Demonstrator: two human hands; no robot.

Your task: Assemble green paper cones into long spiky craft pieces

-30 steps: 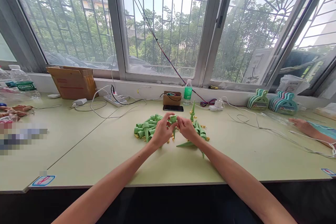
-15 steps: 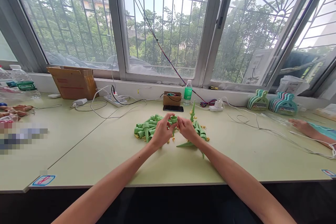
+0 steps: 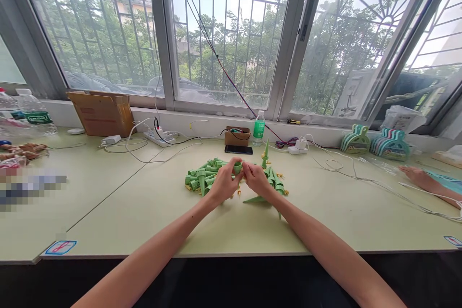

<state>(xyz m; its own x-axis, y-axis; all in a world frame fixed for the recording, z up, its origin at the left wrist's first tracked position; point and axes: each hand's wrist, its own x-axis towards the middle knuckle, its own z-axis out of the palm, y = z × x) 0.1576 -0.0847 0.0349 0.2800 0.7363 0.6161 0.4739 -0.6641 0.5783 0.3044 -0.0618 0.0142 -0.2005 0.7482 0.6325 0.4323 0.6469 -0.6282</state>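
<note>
My left hand [image 3: 224, 184] grips a hollow green plastic cone [image 3: 237, 167] between thumb and fingers, its round opening turned up. Pinched against the side of that opening, my right hand [image 3: 257, 178] is closed; whatever its fingertips hold is hidden. Left of the hands lies a heap of similar green cones [image 3: 200, 174] with bits of yellow among them. Under and beyond the right hand are more green pieces [image 3: 277, 183] with small yellow parts attached, one standing upright [image 3: 265, 155]. A small orange-yellow piece [image 3: 238, 192] lies on the table between my wrists.
Behind the work stand a small cardboard box [image 3: 237, 135], a black phone [image 3: 238, 149] and a green-labelled bottle [image 3: 259, 127]. Cables [image 3: 335, 166] run across the right side. Another person's hand [image 3: 415, 175] rests at far right. A large carton [image 3: 103, 114] stands back left.
The cone has tilted and dropped slightly, and my left fingers have closed further round it. My right hand keeps its pinch beside the opening.
</note>
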